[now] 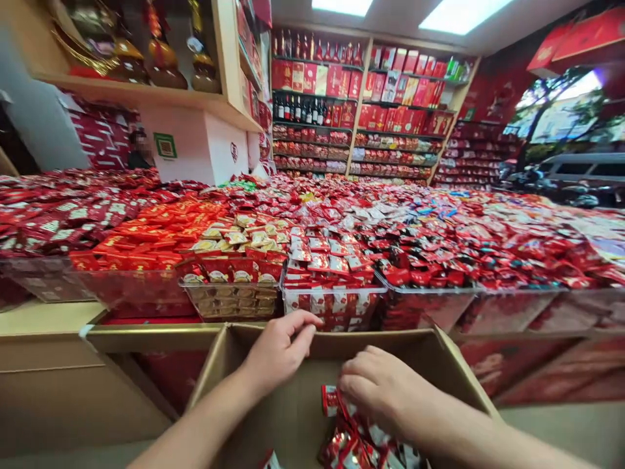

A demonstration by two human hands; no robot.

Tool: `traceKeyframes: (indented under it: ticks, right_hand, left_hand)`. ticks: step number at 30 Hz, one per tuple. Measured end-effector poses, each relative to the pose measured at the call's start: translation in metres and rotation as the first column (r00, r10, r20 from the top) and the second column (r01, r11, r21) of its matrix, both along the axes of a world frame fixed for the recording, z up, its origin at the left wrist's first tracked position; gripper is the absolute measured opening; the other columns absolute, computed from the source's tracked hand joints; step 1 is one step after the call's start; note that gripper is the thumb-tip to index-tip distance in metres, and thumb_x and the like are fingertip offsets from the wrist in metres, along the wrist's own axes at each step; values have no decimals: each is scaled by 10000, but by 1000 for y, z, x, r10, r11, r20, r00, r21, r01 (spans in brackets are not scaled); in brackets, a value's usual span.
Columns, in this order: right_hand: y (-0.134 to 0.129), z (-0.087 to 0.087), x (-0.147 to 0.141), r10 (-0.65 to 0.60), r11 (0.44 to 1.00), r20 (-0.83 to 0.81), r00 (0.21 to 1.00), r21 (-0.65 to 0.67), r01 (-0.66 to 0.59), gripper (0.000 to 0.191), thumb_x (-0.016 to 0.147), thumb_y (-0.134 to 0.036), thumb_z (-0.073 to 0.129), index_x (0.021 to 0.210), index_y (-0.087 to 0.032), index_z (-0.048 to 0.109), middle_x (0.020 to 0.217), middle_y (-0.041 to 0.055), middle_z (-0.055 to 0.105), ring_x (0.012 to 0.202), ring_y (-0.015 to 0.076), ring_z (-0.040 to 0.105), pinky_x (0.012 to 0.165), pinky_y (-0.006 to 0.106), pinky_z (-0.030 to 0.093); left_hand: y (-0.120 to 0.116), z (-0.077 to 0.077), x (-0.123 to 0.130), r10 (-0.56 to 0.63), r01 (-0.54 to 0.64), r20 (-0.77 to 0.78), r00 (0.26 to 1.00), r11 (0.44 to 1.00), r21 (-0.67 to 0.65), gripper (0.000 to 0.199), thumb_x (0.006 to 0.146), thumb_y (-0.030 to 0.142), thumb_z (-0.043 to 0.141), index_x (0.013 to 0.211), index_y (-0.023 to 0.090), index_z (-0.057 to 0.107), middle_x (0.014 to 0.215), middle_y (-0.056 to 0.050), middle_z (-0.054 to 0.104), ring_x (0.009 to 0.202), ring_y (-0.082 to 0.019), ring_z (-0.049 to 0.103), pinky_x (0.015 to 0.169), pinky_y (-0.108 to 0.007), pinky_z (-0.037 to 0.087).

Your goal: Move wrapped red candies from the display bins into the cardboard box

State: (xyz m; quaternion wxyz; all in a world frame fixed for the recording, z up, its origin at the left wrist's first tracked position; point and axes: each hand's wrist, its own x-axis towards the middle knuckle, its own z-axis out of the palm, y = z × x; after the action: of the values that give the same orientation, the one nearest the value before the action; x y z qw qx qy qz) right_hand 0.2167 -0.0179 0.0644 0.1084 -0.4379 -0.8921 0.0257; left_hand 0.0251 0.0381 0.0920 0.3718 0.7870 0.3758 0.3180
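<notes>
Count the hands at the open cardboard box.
2: the left hand by the far rim of the box, the right hand over red packets inside it.

Shop with bins of wrapped sweets (336,257)

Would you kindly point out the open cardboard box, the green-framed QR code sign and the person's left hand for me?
Open cardboard box (288,423): head view, bare inner bottom.
Green-framed QR code sign (166,147): head view, middle of the code.
Left hand (277,350): head view, back of the hand.

Cardboard box (293,423) cut off below
</notes>
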Motion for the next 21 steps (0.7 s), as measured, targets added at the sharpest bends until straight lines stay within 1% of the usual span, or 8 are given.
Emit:
traceKeyframes:
  ticks: [3,7,10,13,15,18,19,21]
  right_hand:
    - [14,-38,1,-24,985,193,981,-161,55,161,781,-145,456,849,-163,601,778,68,637,716,163,582,633,261,425]
    - [34,-92,-1,-53,944,324,944,-293,154,288,650,-62,541,929,-100,604,899,149,636,821,230,590,673,297,432]
    - [34,-109,-2,-108,925,338,935,-312,219,219,636,-41,551,836,-62,638,823,192,643,817,285,582,682,359,421]
    - [33,-101,0,-148,912,289,946,-331,244,88,608,-99,623,690,-88,653,726,157,651,779,283,577,664,346,410]
    - [34,-86,1,-178,908,225,958,-337,248,126,644,-223,639,730,-131,648,689,87,649,691,215,575,597,283,405]
    - [34,-57,-1,-283,885,-47,958,-397,243,230,734,-381,553,736,-156,601,614,-5,592,539,102,495,476,196,346]
    - [33,-48,-2,-339,865,-206,918,-451,218,270,742,-409,537,689,-147,575,571,-23,551,503,82,452,452,184,322]
    - [27,-32,-6,-453,815,-514,728,-570,105,333,715,-446,553,599,-137,516,503,-44,470,463,63,383,431,181,292]
  left_hand:
    - [3,-1,1,-18,18,-5,1000,1000,-12,218,798,296,437,918,193,588,528,50,480,482,-101,440,480,-194,343]
    - [4,-1,1,-45,45,-21,999,999,-6,199,786,289,458,901,201,595,523,53,485,481,-95,434,465,-184,329]
    - [5,-1,2,-56,56,-28,998,998,-3,201,785,290,462,902,200,597,526,54,478,484,-96,435,468,-185,332]
    - [8,-2,2,-55,54,-30,998,998,-18,223,785,293,457,935,199,593,530,51,486,489,-102,458,475,-190,352]
    - [10,-2,1,-61,60,-38,997,997,-45,227,786,299,456,939,197,589,564,36,543,516,-113,506,508,-203,387]
    - [10,-2,-1,-85,80,-59,995,993,-89,226,785,316,467,930,191,587,738,-19,651,657,-155,594,616,-247,437]
    - [10,-2,-2,-111,103,-63,992,987,-127,234,784,325,471,940,190,581,798,-35,663,717,-171,606,655,-262,443]
    - [7,-1,-4,-197,176,-54,979,949,-261,275,770,341,497,992,185,546,875,-55,664,813,-191,604,713,-281,440]
